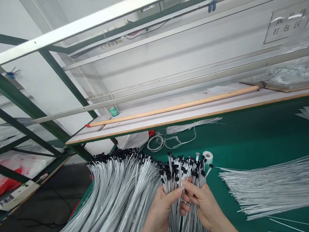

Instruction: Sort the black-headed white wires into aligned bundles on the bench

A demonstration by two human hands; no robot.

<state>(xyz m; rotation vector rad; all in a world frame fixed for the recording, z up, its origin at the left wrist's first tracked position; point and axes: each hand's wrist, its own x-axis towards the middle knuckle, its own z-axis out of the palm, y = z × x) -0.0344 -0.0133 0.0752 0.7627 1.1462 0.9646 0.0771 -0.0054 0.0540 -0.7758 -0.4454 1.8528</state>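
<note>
Both my hands grip one bundle of thin grey wires with black connector tips (183, 170) at the bottom centre. My left hand (161, 210) wraps the bundle from the left, fingers closed round it. My right hand (204, 204) clasps it from the right, its fingers pressed onto the wires. The black tips point up and away from me. A much larger pile of the same black-tipped wires (116, 195) lies just to the left, touching the held bundle.
A green table (256, 143) carries a fan of loose grey wires (273, 188) at right, a white tape roll (208, 157), coiled white cable (156, 143) and another wire bunch (192, 125). A shelf above holds a wooden stick (174, 107) and green tape (113, 111). Green frame posts stand left.
</note>
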